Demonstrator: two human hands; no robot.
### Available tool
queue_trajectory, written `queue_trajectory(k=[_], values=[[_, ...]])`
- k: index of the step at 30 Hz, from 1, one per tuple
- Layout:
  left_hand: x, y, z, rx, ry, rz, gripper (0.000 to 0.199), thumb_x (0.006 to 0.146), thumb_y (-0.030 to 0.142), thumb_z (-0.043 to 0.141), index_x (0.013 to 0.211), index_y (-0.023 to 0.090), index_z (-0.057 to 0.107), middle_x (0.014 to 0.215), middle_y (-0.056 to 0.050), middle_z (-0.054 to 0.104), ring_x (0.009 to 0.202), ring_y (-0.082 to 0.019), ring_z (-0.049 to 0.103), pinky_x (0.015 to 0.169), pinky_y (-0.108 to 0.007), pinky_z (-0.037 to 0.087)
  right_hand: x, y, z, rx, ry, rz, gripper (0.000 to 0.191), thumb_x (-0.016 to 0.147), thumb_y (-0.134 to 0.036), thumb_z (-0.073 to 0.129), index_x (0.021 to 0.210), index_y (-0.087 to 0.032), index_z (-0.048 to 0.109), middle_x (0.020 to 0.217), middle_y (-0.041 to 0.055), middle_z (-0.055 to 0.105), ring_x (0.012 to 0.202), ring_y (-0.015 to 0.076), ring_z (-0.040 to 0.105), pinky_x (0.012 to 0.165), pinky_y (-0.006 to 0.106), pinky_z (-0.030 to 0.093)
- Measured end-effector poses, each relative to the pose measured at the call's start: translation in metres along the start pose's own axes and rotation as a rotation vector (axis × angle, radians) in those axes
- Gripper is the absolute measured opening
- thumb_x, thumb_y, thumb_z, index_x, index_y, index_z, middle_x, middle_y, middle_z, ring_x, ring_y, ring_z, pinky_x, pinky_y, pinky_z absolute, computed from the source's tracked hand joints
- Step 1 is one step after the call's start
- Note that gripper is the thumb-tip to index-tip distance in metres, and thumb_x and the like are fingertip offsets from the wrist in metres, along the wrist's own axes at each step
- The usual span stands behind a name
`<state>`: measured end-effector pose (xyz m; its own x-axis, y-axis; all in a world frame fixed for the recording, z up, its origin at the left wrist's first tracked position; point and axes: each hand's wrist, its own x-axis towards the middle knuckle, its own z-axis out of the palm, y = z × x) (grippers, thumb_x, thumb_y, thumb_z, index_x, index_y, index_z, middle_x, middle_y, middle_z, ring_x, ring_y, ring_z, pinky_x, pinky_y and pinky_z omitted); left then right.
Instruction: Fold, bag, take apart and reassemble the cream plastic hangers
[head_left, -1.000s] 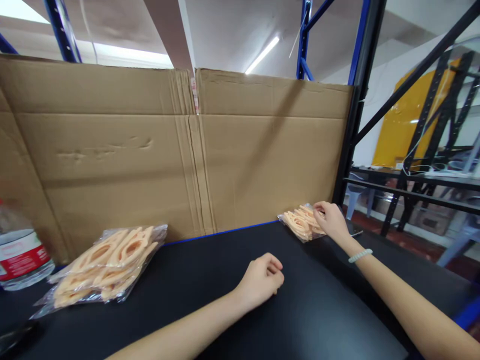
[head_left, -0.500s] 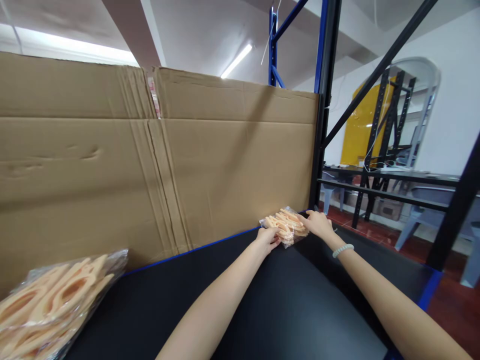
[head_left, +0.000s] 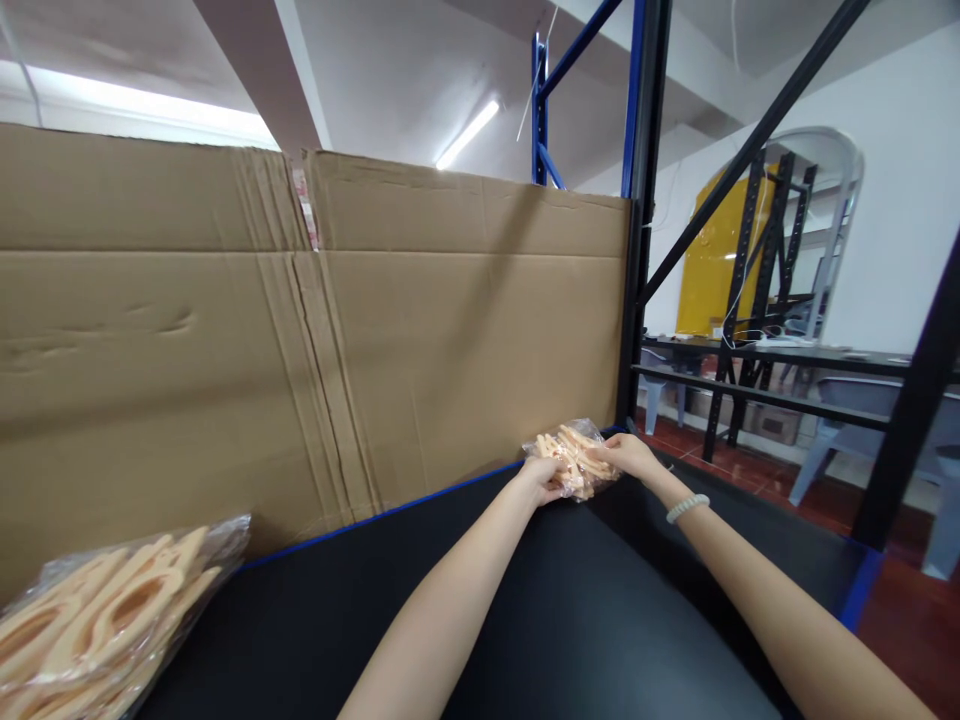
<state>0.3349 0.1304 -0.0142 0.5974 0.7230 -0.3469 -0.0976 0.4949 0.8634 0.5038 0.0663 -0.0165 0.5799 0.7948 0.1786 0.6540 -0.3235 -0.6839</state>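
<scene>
At the table's (head_left: pixel 420 610) far edge, by the cardboard (head_left: pixel 480 370), small bag (head_left: pixel 576 452): left hand (head_left: pixel 543 480) and right hand (head_left: pixel 632 458) clamped on opposite sides. A second ago, left hand hung well apart from it. Can't tell if bag's lifted.

Both arms bare, reaching forward, hands near each other but apart. Left arm (head_left: pixel 442 620) enters at bottom edge, slants up and rightward; left hand (head_left: pixel 540 482) turned inward, thumb uppermost, fingers (head_left: pixel 553 492) bent in a grip. Right arm (head_left: pixel 772 590) comes from lower right corner, slants up and leftward; right hand (head_left: pixel 634 457) a little higher in view, back of hand up, thumb and fingers pinching, pointing toward the left hand. Right wrist roughly straight.
</scene>
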Motion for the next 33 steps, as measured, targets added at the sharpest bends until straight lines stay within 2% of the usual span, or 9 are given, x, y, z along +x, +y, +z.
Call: queue_trajectory(k=[7,11,14,17,21,22,25,30,33], values=[[-0.020,0.010,0.006,0.058,-0.014,-0.018,0.029,0.093,0.031,0.057,0.117,0.014,0.056,0.112,-0.009,0.061,0.092,-0.020,0.063,0.076,-0.037,0.056,-0.014,-0.015,-0.003,0.377,0.045,0.034,0.036,0.062,-0.047,0.075,0.062,-0.018,0.054,0.053,-0.0001,0.057,0.054,0.0151,0.057,0.048,0.023,0.040],[-0.041,0.018,0.003,0.053,-0.009,0.027,0.027,0.093,0.030,0.057,0.114,0.013,0.057,0.105,-0.007,0.062,0.083,-0.017,0.063,0.069,-0.033,0.056,-0.036,-0.032,-0.005,0.641,-0.014,0.042,0.038,0.064,-0.046,0.075,0.071,-0.020,0.049,0.059,-0.0002,0.057,0.052,0.0144,0.058,0.049,0.025,0.047],[-0.071,0.022,-0.018,0.020,0.005,0.127,0.025,0.092,0.023,0.058,0.115,0.015,0.054,0.095,-0.004,0.062,0.071,-0.013,0.062,0.060,-0.027,0.054,-0.061,-0.050,0.008,0.811,-0.107,-0.011,0.040,0.065,-0.048,0.074,0.077,-0.021,0.048,0.068,0.0012,0.060,0.058,0.0146,0.062,0.054,0.026,0.052],[-0.117,0.015,-0.050,-0.015,0.048,0.247,0.042,0.081,0.011,0.065,0.116,0.023,0.045,0.092,-0.001,0.063,0.067,-0.011,0.063,0.062,-0.025,0.054,-0.093,-0.071,0.031,0.926,-0.278,-0.076,0.043,0.066,-0.049,0.073,0.090,-0.021,0.052,0.082,0.0044,0.065,0.069,0.0172,0.066,0.063,0.029,0.055],[-0.185,-0.004,-0.094,-0.036,0.084,0.353,0.058,0.065,0.007,0.076,0.109,0.024,0.042,0.106,-0.005,0.062,0.082,-0.020,0.067,0.073,-0.039,0.058,-0.133,-0.098,0.059,0.995,-0.568,-0.161,0.057,0.065,-0.042,0.076,0.112,-0.020,0.052,0.094,0.0049,0.067,0.082,0.0188,0.066,0.078,0.033,0.054],[-0.201,-0.009,-0.105,0.008,0.084,0.427,0.058,0.065,0.010,0.077,0.108,0.024,0.040,0.110,-0.006,0.060,0.086,-0.021,0.067,0.075,-0.041,0.058,-0.140,-0.104,0.064,0.994,-0.643,-0.186,0.058,0.066,-0.041,0.077,0.114,-0.020,0.053,0.096,0.0049,0.067,0.087,0.0191,0.066,0.082,0.034,0.052],[-0.240,-0.018,-0.136,0.273,0.266,0.596,0.048,0.070,0.022,0.075,0.100,0.023,0.037,0.103,-0.003,0.058,0.086,-0.021,0.065,0.072,-0.038,0.058,-0.154,-0.122,0.075,0.966,-0.841,-0.229,0.050,0.074,-0.043,0.072,0.115,-0.020,0.057,0.102,0.0063,0.067,0.102,0.0206,0.061,0.093,0.037,0.045],[-0.275,-0.032,-0.179,1.042,0.627,0.895,0.021,0.082,0.018,0.054,0.096,0.022,0.039,0.090,-0.001,0.058,0.082,-0.017,0.063,0.075,-0.032,0.052,-0.166,-0.137,0.095,1.133,-1.083,-0.219,0.040,0.083,-0.044,0.065,0.117,-0.025,0.058,0.115,0.0070,0.063,0.106,0.0201,0.059,0.090,0.038,0.047],[-0.281,-0.044,-0.192,1.443,0.617,1.037,0.029,0.076,0.004,0.045,0.099,0.022,0.043,0.113,-0.010,0.061,0.100,-0.022,0.062,0.080,-0.034,0.050,-0.171,-0.135,0.108,1.191,-1.134,-0.133,0.039,0.079,-0.037,0.069,0.115,-0.026,0.059,0.110,0.0053,0.065,0.098,0.0186,0.062,0.088,0.038,0.049]])
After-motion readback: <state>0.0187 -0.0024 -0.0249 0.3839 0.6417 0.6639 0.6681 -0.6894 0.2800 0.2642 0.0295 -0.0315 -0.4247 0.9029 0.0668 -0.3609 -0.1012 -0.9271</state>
